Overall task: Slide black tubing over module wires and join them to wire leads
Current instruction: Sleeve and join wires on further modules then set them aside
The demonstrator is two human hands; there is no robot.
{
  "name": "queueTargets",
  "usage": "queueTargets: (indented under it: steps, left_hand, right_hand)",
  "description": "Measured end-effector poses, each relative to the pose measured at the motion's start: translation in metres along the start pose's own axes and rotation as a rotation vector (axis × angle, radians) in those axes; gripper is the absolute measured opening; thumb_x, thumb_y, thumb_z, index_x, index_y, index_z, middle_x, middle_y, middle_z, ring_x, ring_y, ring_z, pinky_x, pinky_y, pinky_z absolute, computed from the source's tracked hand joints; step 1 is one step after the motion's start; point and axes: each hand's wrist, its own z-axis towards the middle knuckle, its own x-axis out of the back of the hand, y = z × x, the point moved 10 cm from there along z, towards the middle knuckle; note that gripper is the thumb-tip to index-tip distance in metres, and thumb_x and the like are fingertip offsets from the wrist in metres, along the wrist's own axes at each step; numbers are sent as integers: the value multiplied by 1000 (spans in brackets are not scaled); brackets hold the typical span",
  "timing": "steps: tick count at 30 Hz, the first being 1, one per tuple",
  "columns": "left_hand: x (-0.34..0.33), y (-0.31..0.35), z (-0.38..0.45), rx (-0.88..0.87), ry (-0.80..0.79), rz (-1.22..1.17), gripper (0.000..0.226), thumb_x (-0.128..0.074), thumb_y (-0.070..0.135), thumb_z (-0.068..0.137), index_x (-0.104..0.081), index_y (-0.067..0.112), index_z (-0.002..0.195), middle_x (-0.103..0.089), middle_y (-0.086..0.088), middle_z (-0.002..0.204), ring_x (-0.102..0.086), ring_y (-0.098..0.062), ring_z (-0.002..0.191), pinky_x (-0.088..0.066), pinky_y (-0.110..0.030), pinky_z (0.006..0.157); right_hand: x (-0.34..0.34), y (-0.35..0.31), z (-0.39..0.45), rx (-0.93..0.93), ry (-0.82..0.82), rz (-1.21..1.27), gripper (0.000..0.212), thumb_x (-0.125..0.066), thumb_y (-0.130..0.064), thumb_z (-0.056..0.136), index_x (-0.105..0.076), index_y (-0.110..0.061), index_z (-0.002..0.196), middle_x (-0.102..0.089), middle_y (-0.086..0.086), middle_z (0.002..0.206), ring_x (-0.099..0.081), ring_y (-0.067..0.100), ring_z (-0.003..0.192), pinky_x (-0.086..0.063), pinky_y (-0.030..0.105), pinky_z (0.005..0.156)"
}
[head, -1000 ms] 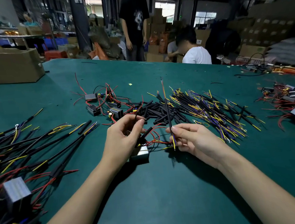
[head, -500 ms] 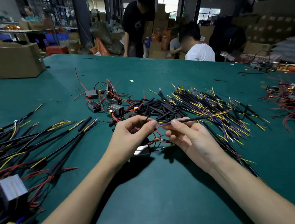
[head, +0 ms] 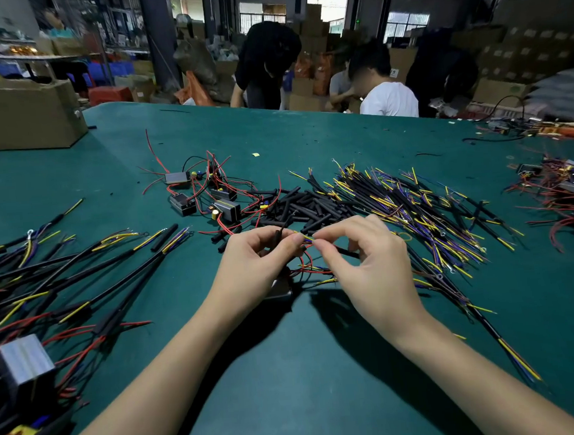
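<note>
Green bench (head: 325, 368) | left hand (head: 255, 264), right hand (head: 368, 266) pinching wire ends (head: 308, 239) between fingertips | joining step; next needing tubing (head: 277, 234) slid over.

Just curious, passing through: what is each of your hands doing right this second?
Left hand: fingers curled, pinching a short piece of black tubing.
Right hand: thumb and forefinger pinching a yellow wire lead.

Over the green-topped bench (head: 325, 368), the left hand (head: 258, 264) pinched a short piece of black tubing (head: 277, 236) while the right hand (head: 368, 262) pinched a thin yellow wire lead (head: 307, 238), fingertips almost meeting. Loose black tubing pieces (head: 305, 205) lay just beyond.
</note>
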Motion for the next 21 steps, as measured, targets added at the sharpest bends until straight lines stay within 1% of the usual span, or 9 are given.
queueTargets:
  steps: [1, 3, 5, 7, 8, 12, 15, 18, 21]
  left_hand:
    - [-2, 1, -1, -4, -13, 6, 13, -64, 17, 89, -71, 7, 86, -70, 2, 73, -60, -6, 68, -47, -16, 62]
    - [-5, 1, -1, -3, -34, -1, 14, -62, 17, 90, -70, 7, 86, -69, -4, 76, -55, -16, 70, -45, -24, 62]
    - [-6, 2, -1, -11, -36, -8, 14, -61, 16, 91, -69, 5, 85, -67, -9, 76, -51, -18, 69, -42, -26, 63]
    - [-6, 8, -2, -48, -29, 35, 14, -61, 14, 91, -69, 6, 84, -67, -5, 73, -53, -10, 59, -43, -18, 54]
    - [-7, 11, -2, -78, -26, 74, 13, -61, 14, 91, -69, 8, 83, -67, -3, 72, -53, -4, 56, -44, -16, 51]
    - [-7, 28, -5, -270, 9, 292, 15, -62, 9, 90, -64, 17, 77, -63, 9, 70, -54, 4, 64, -43, -12, 67]
    - [-7, 39, -9, -403, 46, 412, 11, -63, 8, 89, -64, 14, 80, -62, 11, 74, -55, 1, 71, -42, -12, 72]
    - [-8, 49, -14, -520, 74, 502, 7, -62, 13, 86, -66, 9, 82, -62, 10, 78, -55, -2, 75, -42, -19, 75]
    - [-9, 47, -14, -513, 67, 523, 7, -62, 15, 86, -66, 11, 84, -63, 10, 80, -56, -4, 78, -43, -24, 78]
  right_hand:
    - [-2, -3, 0, 45, -3, -109, 2, -72, -17, 83, -71, -19, 83, -65, -14, 81, -53, 12, 82, -45, 31, 73]
    - [-7, -1, -1, 52, -31, -161, 5, -73, -16, 82, -71, -19, 85, -66, -13, 84, -54, 15, 86, -45, 38, 79]
    - [-10, 5, -1, -10, -57, -57, 7, -73, -13, 81, -71, -20, 83, -66, -15, 78, -58, 10, 82, -45, 29, 80]
    - [-12, 19, 0, -145, -72, 154, 8, -74, -11, 80, -72, -18, 80, -70, -12, 72, -63, 6, 74, -46, 17, 74]
    - [-13, 24, 0, -201, -81, 228, 8, -74, -10, 80, -73, -18, 80, -71, -9, 72, -64, 7, 73, -47, 17, 72]
    - [-23, 35, -3, -349, -132, 474, 10, -70, -6, 83, -71, -17, 81, -71, 0, 68, -62, 5, 61, -47, 16, 59]
    - [-29, 37, -5, -411, -123, 596, 7, -66, -3, 87, -64, -10, 90, -67, -1, 58, -57, 1, 51, -42, 12, 51]
    - [-27, 35, -5, -392, -83, 617, 11, -63, -2, 88, -56, -11, 90, -68, 6, 62, -54, 3, 47, -41, 14, 49]
    - [-22, 24, -3, -259, -73, 476, 19, -61, -2, 90, -61, -21, 84, -69, 7, 72, -54, 12, 51, -46, 28, 53]
